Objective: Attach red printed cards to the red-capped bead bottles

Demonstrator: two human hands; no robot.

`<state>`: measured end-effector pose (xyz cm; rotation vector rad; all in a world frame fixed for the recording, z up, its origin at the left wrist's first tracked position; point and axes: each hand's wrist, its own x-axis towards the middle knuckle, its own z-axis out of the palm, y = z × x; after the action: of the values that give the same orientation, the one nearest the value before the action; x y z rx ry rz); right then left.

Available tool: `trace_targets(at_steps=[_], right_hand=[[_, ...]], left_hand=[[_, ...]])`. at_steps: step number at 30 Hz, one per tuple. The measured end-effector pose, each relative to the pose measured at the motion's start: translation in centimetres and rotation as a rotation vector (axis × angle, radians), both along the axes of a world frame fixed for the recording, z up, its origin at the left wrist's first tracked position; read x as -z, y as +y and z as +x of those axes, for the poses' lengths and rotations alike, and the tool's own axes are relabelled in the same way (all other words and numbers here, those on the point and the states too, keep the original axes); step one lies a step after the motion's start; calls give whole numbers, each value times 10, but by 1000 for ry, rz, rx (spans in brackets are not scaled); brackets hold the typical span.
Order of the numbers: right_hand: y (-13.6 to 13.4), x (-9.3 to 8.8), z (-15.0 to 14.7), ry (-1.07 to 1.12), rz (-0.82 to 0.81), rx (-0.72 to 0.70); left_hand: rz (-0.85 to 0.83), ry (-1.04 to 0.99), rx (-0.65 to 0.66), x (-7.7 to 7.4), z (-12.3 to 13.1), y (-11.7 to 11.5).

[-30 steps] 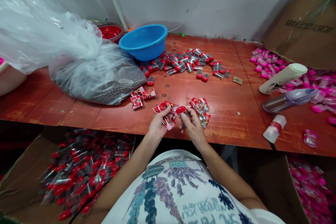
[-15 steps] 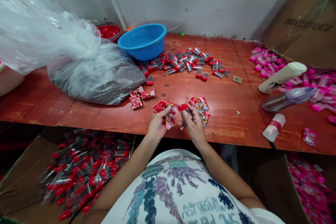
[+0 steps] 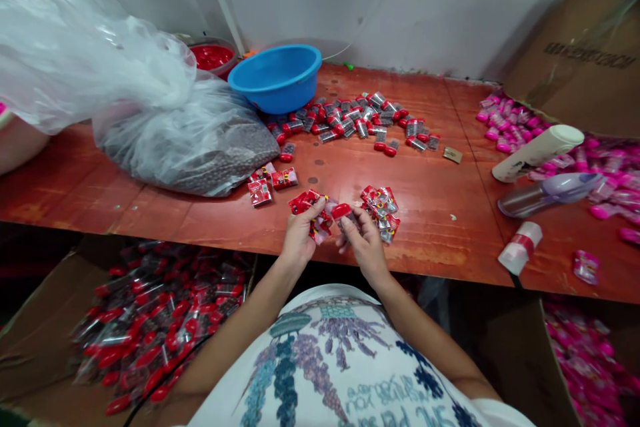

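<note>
My left hand (image 3: 299, 235) is closed, thumb on top, on red printed packets (image 3: 306, 201) that fan out around its fingers. Close beside it, my right hand (image 3: 367, 243) pinches a small clear container with a red cap (image 3: 342, 211); its cap faces the packets. Whether the container touches the packets I cannot tell. Just past my right fingers lies a small pile of similar red and silver packets (image 3: 383, 205). Left of my hands, several red packets (image 3: 284, 178) rest on the table (image 3: 430, 213).
Many red-capped containers (image 3: 350, 121) lie behind my hands near a blue basin (image 3: 276, 83). A plastic bag of dark beads (image 3: 200, 153) stands left. Bottles (image 3: 537, 152) and pink containers (image 3: 610, 163) lie right. Below the table edge is a box of red-capped containers (image 3: 150, 320).
My right hand has moved slightly left, bringing the red-capped container closer to the packets in my left hand. The left hand keeps its hold. The view has shifted a little.
</note>
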<state>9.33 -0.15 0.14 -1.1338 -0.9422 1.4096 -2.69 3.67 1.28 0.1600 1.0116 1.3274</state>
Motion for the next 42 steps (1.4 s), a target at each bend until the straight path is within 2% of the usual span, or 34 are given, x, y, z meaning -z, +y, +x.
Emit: trace_targets(at_steps=[3,7,13,19,24,31,42], right_hand=[[1,-1,0,5,13,26],[2,-1,1,18,9,-7],[1,-1,3,6,7,-39],[3,-3,5,-20,24,-16],[7,-1,10,-92,38,-23],[7,0,13,-5,-21,-29],[3,11,8,-251,149,90]], left_hand=[[-1,6,6,0,1,-1],[13,30,29,-3,2,-2],[111,88,62,-8,-1,-2],[123,220,238,-5,-5,-6],[161,328,259,-5,-6,-7],[196,251,370,-4,-13,-5],[217,376,279,2,-7,-6]])
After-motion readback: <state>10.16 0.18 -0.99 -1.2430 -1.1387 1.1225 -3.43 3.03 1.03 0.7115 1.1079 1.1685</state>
